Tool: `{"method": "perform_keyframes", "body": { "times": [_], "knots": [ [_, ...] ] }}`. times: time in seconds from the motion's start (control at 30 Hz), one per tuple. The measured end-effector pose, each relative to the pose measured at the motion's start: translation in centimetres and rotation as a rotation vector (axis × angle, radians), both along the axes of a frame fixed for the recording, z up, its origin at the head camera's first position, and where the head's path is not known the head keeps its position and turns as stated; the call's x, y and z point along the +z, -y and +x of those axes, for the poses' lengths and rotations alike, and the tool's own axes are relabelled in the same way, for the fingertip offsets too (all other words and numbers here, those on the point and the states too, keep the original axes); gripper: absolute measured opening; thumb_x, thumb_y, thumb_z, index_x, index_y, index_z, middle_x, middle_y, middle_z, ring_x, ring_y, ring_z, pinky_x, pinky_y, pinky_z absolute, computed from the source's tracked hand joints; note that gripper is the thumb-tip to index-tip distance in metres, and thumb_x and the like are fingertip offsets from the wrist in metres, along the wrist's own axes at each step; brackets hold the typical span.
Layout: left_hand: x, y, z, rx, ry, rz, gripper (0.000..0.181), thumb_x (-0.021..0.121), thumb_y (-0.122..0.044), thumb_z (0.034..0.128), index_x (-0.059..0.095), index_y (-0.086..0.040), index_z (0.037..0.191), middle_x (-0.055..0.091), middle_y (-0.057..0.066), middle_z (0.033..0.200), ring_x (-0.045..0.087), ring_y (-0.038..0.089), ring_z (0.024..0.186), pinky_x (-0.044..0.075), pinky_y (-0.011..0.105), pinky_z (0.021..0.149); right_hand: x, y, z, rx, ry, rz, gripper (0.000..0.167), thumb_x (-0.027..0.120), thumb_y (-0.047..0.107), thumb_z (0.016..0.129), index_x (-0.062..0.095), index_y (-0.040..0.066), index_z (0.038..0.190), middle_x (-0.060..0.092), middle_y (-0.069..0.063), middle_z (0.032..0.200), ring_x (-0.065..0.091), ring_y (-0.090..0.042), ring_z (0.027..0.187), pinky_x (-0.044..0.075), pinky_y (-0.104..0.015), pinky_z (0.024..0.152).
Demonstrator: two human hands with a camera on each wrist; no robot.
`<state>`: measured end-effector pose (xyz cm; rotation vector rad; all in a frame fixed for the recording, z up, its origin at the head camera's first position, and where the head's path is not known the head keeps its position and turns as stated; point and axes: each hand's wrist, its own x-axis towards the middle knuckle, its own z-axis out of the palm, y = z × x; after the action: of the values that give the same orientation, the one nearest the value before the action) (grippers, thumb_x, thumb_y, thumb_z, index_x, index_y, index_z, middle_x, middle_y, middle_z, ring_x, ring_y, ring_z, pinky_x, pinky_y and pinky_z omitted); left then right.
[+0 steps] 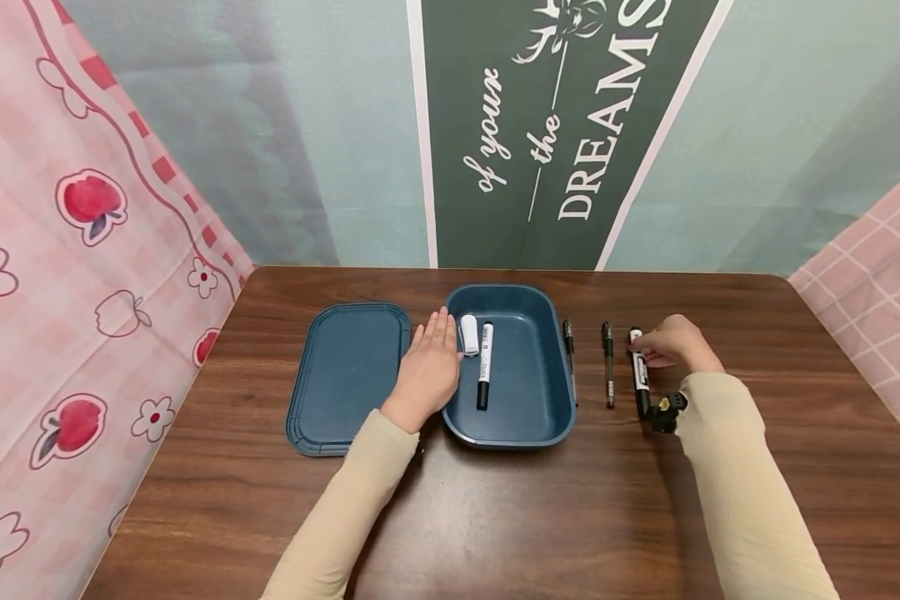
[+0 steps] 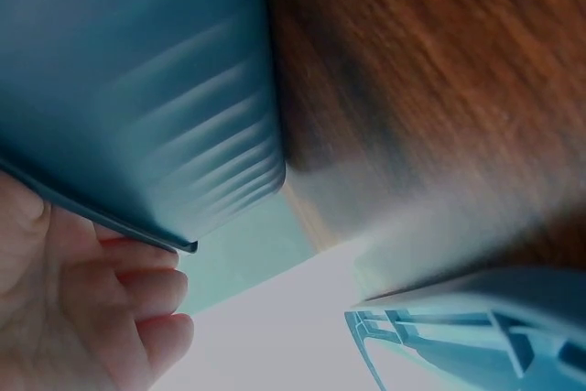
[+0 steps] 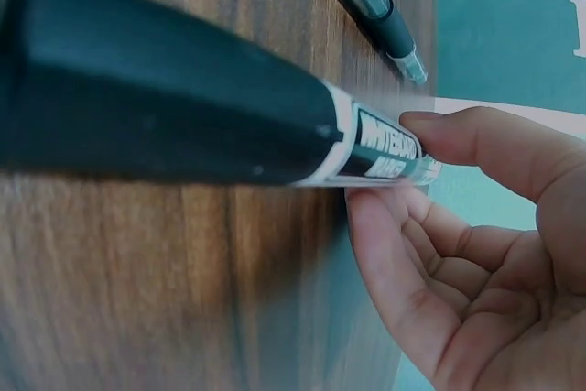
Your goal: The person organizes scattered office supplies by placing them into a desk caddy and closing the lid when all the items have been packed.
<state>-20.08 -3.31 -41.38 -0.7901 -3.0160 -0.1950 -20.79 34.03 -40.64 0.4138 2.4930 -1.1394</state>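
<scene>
My right hand (image 1: 675, 343) pinches a whiteboard marker (image 1: 641, 371) between thumb and fingers. In the right wrist view the black cap end of the marker (image 3: 165, 89) points towards the camera, with the wooden table just beneath. My left hand (image 1: 430, 367) rests with straight fingers against the left rim of a blue plastic box (image 1: 525, 379). In the left wrist view its fingers (image 2: 151, 290) touch the box's rim. Inside the box lie a white-bodied marker with a black cap (image 1: 485, 367) and a short white object (image 1: 469, 335).
A blue lid (image 1: 348, 375) lies flat to the left of the box, partly behind the left arm. Two black pens, one (image 1: 570, 350) beside the box's right wall and another (image 1: 608, 364) farther right, lie on the wooden table (image 1: 540, 525). Fabric hangs behind the table.
</scene>
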Motion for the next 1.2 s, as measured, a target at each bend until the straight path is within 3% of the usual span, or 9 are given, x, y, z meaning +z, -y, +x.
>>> {"method": "perform_keyframes", "body": {
  "times": [0.27, 0.47, 0.9, 1.2],
  "knots": [
    [-0.1, 0.0, -0.1, 0.002, 0.009, 0.005, 0.055, 0.043, -0.022, 0.1014, 0.028, 0.009, 0.144, 0.02, 0.022, 0.152, 0.018, 0.03, 0.141, 0.021, 0.042, 0.113, 0.1, -0.6, 0.4, 0.0, 0.042, -0.107, 0.024, 0.058, 0.008, 0.09, 0.059, -0.016, 0.094, 0.058, -0.004, 0.074, 0.063, -0.009, 0.066, 0.057, -0.029, 0.066],
    [-0.3, 0.0, -0.1, 0.0, -0.003, 0.006, 0.055, 0.043, -0.022, 0.1014, 0.028, 0.009, 0.143, 0.02, 0.022, 0.152, 0.018, 0.03, 0.141, 0.021, 0.042, 0.112, -0.1, -0.9, 0.6, 0.011, 0.029, -0.168, 0.031, 0.059, 0.007, 0.09, 0.059, -0.021, 0.103, 0.063, -0.002, 0.076, 0.063, -0.01, 0.068, 0.056, -0.028, 0.067],
    [-0.1, 0.1, 0.0, -0.003, -0.007, 0.008, 0.054, 0.042, -0.022, 0.1017, 0.028, 0.009, 0.143, 0.021, 0.022, 0.152, 0.02, 0.031, 0.141, 0.021, 0.042, 0.112, -0.7, -2.1, 0.6, -0.034, 0.072, -0.254, 0.031, 0.057, 0.01, 0.092, 0.057, -0.016, 0.109, 0.061, -0.001, 0.078, 0.061, -0.009, 0.07, 0.056, -0.027, 0.072],
    [0.1, 0.0, 0.1, -0.003, -0.003, 0.001, 0.054, 0.043, -0.022, 0.1016, 0.028, 0.01, 0.143, 0.021, 0.022, 0.152, 0.019, 0.031, 0.141, 0.021, 0.041, 0.113, -0.8, -2.5, 0.5, -0.07, 0.103, -0.292, 0.027, 0.057, 0.011, 0.092, 0.057, -0.012, 0.105, 0.06, 0.0, 0.078, 0.061, -0.009, 0.07, 0.055, -0.026, 0.072]
  ]
}}
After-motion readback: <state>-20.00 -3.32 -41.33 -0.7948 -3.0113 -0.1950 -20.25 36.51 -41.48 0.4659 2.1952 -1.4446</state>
